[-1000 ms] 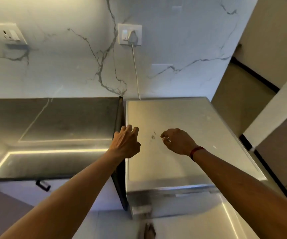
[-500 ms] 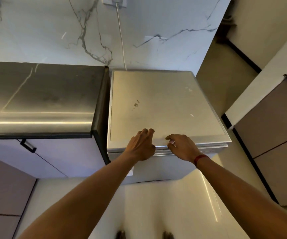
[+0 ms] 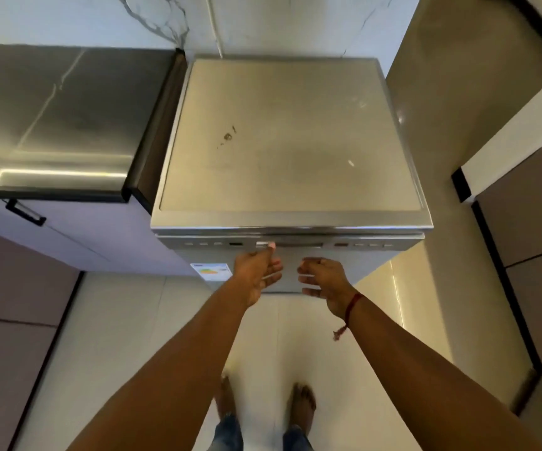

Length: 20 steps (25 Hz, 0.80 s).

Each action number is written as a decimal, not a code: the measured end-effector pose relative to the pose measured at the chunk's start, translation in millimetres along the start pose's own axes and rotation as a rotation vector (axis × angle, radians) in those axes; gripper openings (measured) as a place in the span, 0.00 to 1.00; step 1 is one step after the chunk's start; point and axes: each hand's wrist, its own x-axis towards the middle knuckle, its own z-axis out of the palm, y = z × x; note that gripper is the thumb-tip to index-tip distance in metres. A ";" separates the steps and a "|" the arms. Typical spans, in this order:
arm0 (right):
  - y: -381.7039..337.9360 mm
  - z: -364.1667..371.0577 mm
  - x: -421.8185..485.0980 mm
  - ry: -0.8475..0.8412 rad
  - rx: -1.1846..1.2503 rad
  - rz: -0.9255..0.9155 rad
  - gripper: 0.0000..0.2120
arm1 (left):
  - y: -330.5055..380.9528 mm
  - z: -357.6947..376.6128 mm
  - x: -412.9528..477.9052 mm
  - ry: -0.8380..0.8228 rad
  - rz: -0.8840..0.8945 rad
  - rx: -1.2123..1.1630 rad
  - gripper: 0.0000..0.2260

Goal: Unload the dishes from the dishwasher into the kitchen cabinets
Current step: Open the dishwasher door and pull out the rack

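We look straight down on the closed dishwasher (image 3: 289, 141), a silver box standing on the floor (image 3: 126, 336) against the marble wall (image 3: 295, 24), its left side just beside the right end of the dark desk (image 3: 61, 118). Its flat top carries a small brown stain (image 3: 229, 136) near the middle. Along the top of the door runs a strip of buttons (image 3: 370, 245) with a handle recess (image 3: 298, 245) at its centre, and a coloured energy label (image 3: 211, 271) sits on the door's left side.

Both hands are in front of the door, just under that strip, palms turned toward each other and close together. The left hand (image 3: 256, 275) is half cupped and holds nothing; one fingertip reaches up to the left end of the recess, though we cannot tell whether it touches. The right hand (image 3: 323, 278) is also loosely cupped and holds nothing, with a red thread (image 3: 352, 305) tied at the wrist.

Bare feet (image 3: 302, 405) stand on the pale floor below. A black handle (image 3: 24, 211) shows on the cabinet front (image 3: 100, 236) under the desk.
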 end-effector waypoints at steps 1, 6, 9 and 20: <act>3.5 0.7 4.8 -0.011 0.077 0.015 0.07 | -6.4 -0.2 3.9 -0.004 -0.020 -0.081 0.15; 7.2 3.9 30.0 -0.048 0.506 0.006 0.18 | -19.8 7.2 25.5 -0.153 -0.012 -0.468 0.21; 3.6 7.4 41.8 -0.069 0.594 -0.031 0.18 | -21.6 16.7 35.4 -0.214 0.007 -0.544 0.15; 8.3 34.4 47.5 0.034 0.548 -0.038 0.33 | -33.7 30.2 44.5 0.014 0.020 -0.405 0.26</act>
